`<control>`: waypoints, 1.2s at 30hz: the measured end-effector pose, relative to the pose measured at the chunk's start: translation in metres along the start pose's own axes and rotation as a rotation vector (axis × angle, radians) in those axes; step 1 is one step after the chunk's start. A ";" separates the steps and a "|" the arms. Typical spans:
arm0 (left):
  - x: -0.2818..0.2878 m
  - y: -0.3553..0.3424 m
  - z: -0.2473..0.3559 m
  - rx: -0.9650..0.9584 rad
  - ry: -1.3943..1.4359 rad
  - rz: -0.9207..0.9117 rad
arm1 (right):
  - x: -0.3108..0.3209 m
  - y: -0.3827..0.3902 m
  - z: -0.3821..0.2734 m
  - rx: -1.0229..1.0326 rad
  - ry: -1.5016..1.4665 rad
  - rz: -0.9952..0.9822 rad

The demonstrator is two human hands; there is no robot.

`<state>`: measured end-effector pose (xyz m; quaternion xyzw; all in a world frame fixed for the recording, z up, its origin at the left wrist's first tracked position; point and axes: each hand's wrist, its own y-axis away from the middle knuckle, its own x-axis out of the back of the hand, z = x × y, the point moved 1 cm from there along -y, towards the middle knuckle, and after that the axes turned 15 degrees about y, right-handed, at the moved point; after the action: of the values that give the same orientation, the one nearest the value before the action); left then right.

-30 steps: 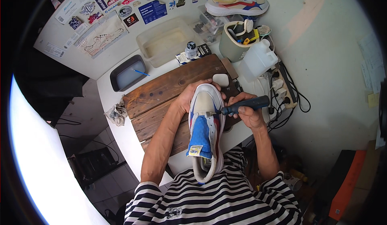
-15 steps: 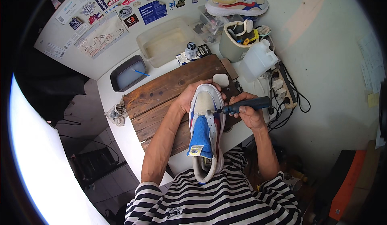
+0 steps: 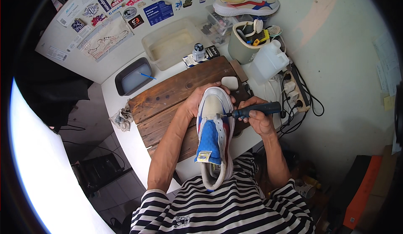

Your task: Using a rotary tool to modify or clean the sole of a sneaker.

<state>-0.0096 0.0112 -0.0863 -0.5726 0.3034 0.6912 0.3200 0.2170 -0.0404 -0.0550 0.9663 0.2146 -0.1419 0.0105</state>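
Observation:
A cream, white, blue and red sneaker points away from me, its heel end against my striped shirt. My left hand is wrapped round the left side of the toe and grips it. In my right hand is a dark blue rotary tool, held sideways. Its thin tip meets the upper near the front of the lace opening. The blue tongue lies between the eyelet rows, and no laces show in them. Just beyond the toe lies a small white rounded block.
A brown wooden board lies under my hands on the white table. Behind it stand a dark tray, a clear plastic tub, a small bottle, a tool bucket and a white jug. A power strip with cables is at right; a second sneaker sits behind.
Almost nothing differs. The rotary tool in my right hand has shifted very slightly; the sneaker and my left hand hold their place.

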 end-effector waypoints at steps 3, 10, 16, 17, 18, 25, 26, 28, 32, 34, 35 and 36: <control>-0.002 0.000 -0.001 0.010 0.013 0.005 | 0.003 0.002 0.002 0.010 -0.016 -0.044; -0.002 0.000 -0.001 0.007 0.043 0.004 | 0.000 0.005 0.005 0.013 -0.051 -0.010; 0.001 0.000 -0.001 0.016 0.062 0.000 | 0.004 0.004 0.008 0.036 -0.056 -0.055; 0.000 0.000 -0.001 0.010 0.053 0.005 | 0.003 0.005 0.008 0.031 -0.071 -0.063; 0.000 0.001 -0.001 0.005 0.043 0.010 | 0.002 0.006 0.008 0.026 -0.086 -0.072; -0.003 0.000 -0.002 -0.007 0.018 0.027 | 0.008 0.008 0.016 0.018 -0.080 -0.021; -0.004 0.000 -0.002 0.005 0.040 0.015 | 0.008 0.007 0.017 0.029 -0.104 -0.053; -0.004 0.000 -0.003 0.019 0.062 0.004 | 0.008 0.008 0.018 0.039 -0.127 -0.083; -0.002 0.001 -0.002 -0.007 0.040 0.031 | 0.002 0.007 0.013 0.024 -0.091 -0.005; -0.003 0.001 -0.002 -0.002 0.045 0.029 | 0.005 0.007 0.016 0.031 -0.090 -0.037; -0.006 0.001 -0.003 0.014 0.067 0.018 | 0.007 0.007 0.020 0.036 -0.114 -0.035; -0.008 0.001 -0.003 0.030 0.089 0.008 | 0.008 0.007 0.023 0.040 -0.138 -0.033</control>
<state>-0.0073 0.0073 -0.0784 -0.5968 0.3298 0.6616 0.3121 0.2208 -0.0457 -0.0801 0.9505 0.2264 -0.2127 0.0034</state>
